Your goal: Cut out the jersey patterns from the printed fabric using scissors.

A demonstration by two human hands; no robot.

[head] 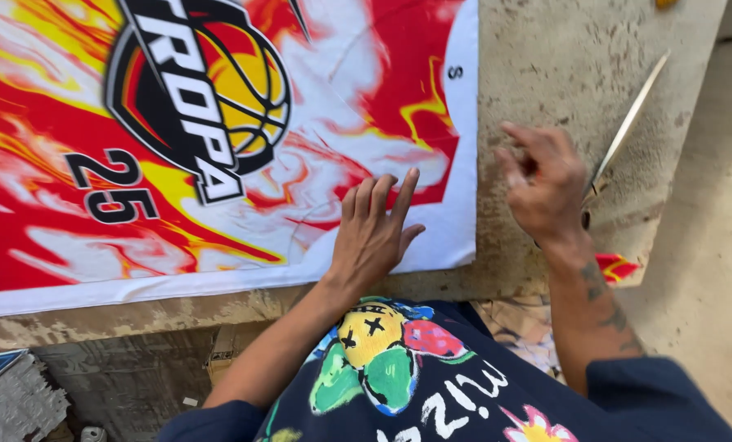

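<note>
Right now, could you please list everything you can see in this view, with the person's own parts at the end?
Printed fabric panel: one, red, yellow and white flame pattern with a black basketball emblem and a white border, flat on the table's left part.
Table: one, worn grey-brown top, under the fabric.
Scissors: one pair, silver blades, at the right side of the table, in the right hand.
Fabric scrap: one, red and yellow, at the table's right edge.
Cardboard box: one, brown, beneath the table.
Shirt: one, dark navy with colourful prints, bottom centre.
Left hand: flat on the fabric's lower right corner, fingers spread.
Right hand: grip closed around the scissors' handles.
</note>
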